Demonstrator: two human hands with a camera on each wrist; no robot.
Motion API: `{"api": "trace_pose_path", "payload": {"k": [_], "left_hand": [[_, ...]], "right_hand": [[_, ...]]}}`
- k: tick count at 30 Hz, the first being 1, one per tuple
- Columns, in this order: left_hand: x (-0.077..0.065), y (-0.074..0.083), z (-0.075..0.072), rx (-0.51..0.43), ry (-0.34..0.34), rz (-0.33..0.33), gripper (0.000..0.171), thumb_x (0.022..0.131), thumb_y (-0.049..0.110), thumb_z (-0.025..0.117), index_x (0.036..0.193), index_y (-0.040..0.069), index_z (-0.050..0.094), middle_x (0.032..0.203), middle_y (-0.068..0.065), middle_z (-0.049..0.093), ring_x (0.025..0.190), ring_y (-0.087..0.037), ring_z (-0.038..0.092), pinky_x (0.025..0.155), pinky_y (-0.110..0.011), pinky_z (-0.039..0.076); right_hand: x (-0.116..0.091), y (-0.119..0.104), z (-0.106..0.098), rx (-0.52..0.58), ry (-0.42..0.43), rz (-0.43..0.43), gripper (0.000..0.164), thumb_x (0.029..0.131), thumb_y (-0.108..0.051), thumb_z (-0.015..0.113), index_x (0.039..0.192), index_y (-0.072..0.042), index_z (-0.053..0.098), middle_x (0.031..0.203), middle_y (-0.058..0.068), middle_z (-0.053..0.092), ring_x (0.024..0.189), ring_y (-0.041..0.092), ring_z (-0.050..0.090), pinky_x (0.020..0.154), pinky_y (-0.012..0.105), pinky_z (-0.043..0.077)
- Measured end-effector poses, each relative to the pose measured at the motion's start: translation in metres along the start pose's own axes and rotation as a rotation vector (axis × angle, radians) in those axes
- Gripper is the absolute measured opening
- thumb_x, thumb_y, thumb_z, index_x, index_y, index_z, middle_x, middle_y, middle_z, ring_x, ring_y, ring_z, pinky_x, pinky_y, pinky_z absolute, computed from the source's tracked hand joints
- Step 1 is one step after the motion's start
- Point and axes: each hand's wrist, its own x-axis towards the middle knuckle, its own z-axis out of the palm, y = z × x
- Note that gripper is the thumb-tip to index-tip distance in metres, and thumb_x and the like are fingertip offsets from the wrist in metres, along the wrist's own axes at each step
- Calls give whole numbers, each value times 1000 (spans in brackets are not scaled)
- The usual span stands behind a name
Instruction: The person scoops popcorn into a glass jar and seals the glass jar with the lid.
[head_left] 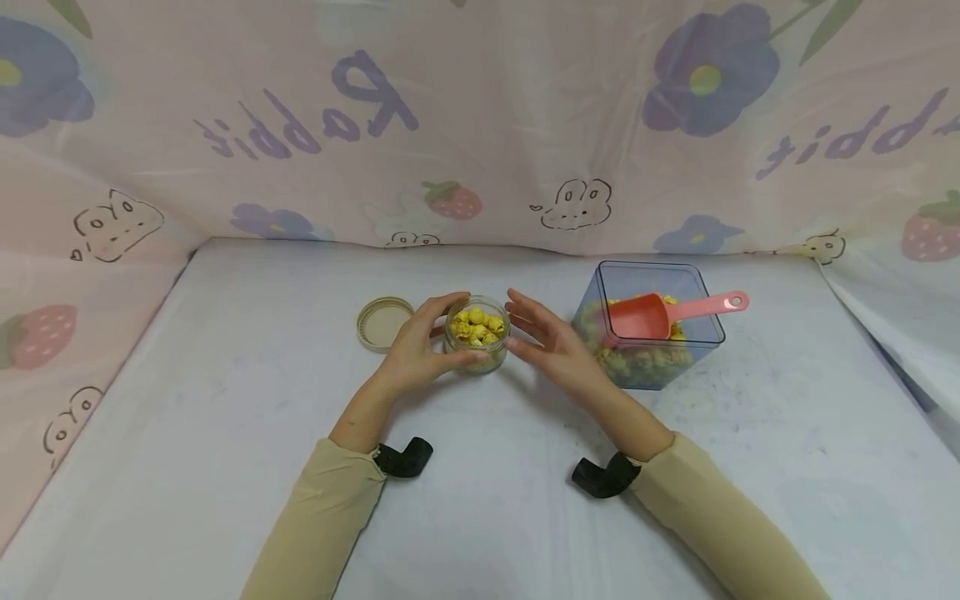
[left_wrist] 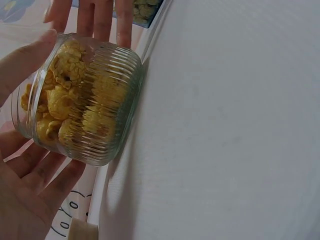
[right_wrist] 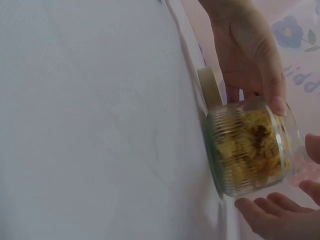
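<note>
A ribbed glass jar (head_left: 477, 360) of yellow popcorn (head_left: 477, 323) stands upright and uncovered on the white tabletop. My left hand (head_left: 417, 350) holds it from the left, thumb on the near side and fingers round the far side; the left wrist view shows the jar (left_wrist: 100, 100) between thumb and fingers. On the other side, my right hand (head_left: 553, 346) lies with fingers loosely extended beside the glass, gripping nothing. In the right wrist view, its fingertips come close to the jar (right_wrist: 245, 150); I cannot tell whether they touch.
A round beige lid (head_left: 386, 323) lies just left of my left hand. Right of my right hand, a clear bluish container (head_left: 651, 367) holds more popcorn, with a pink scoop (head_left: 637, 318) resting in it. A printed curtain (head_left: 480, 125) hangs behind the table.
</note>
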Motion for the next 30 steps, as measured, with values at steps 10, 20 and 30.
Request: {"api": "trace_pose_path", "payload": {"k": [10, 20, 30], "left_hand": [[0, 3, 1, 5, -2, -4, 78, 76, 17, 83, 142, 8, 42, 142, -10, 45, 133, -26, 41, 107, -45, 41], [-1, 3, 0, -2, 3, -6, 78, 75, 16, 83, 142, 9, 42, 142, -10, 45, 133, -25, 41, 108, -44, 41], [-1, 2, 1, -11, 1, -10, 79, 76, 13, 82, 143, 10, 41, 143, -10, 44, 135, -25, 39, 109, -46, 39]], "right_hand": [[2, 7, 1, -22, -18, 15, 67, 93, -4, 59, 152, -9, 26, 153, 16, 32, 141, 34, 31, 112, 54, 31], [6, 12, 3, -1, -32, -7, 66, 92, -1, 59, 150, -7, 29, 152, 19, 33, 141, 35, 31, 112, 53, 31], [8, 15, 2, 2, -38, -3, 65, 92, -3, 61, 150, -12, 32, 152, 16, 34, 141, 32, 32, 112, 51, 31]]}}
